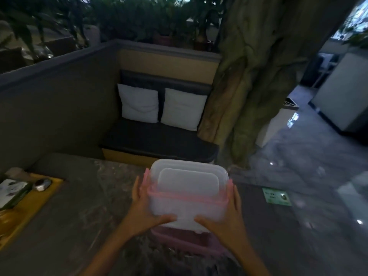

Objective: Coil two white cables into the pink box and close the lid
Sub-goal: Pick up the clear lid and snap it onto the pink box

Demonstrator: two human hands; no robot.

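A translucent lid with pink edges and clips (188,188) is held tilted above the pink box (191,243), which sits on the dark marble table near me. My left hand (148,208) grips the lid's left side, thumb on its front. My right hand (225,218) grips its right side the same way. The lid hides most of the box's inside. A pale patch shows at the box's rim just under the lid; I cannot tell whether it is cable.
A yellow tray (29,204) with a booklet and a small dark object lies at the table's left. A green card (276,196) lies at the table's right. Beyond the table stand a dark bench with two white cushions (159,106) and a thick tree trunk (254,76).
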